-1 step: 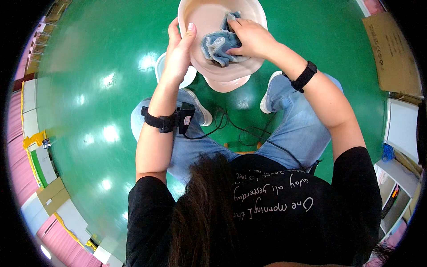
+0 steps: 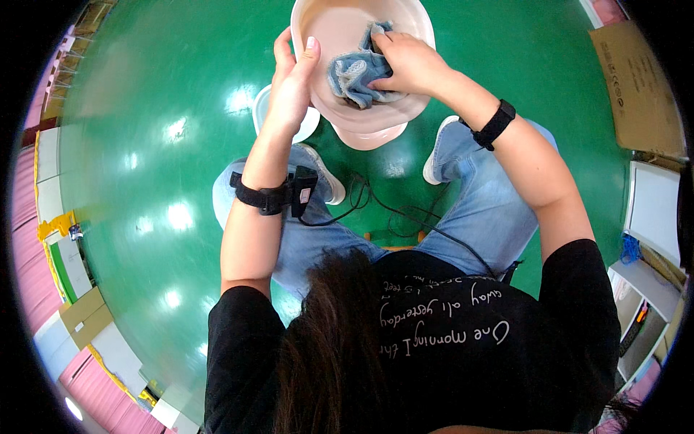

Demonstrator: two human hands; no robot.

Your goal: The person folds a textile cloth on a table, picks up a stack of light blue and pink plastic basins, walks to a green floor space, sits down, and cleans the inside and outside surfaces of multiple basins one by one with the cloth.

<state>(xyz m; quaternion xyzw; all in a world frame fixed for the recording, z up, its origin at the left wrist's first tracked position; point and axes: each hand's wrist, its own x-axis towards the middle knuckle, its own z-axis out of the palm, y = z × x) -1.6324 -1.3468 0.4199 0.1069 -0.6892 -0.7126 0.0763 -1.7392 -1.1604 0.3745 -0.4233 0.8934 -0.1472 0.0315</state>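
A pale pink basin [image 2: 329, 29] is at the top of the view, partly cut off by its edge. My left hand [image 2: 291, 83] grips the basin's left rim, thumb over the inner side and fingers around the outside. Inside the basin lies a crumpled blue cloth [image 2: 354, 76] with a lighter, textured edge. My right hand [image 2: 413, 64] reaches over the basin's right side and pinches this cloth between thumb and fingers. Some of the fingertips are hidden in its folds. Whether there is water in the basin I cannot tell.
Beneath the basin shows another pale pink rounded form [image 2: 370, 137]. A light blue and white tub [image 2: 309, 126] stands on the green floor beside my left forearm. A black cable [image 2: 394, 210] runs between my legs. At the right is a cardboard box [image 2: 640, 87].
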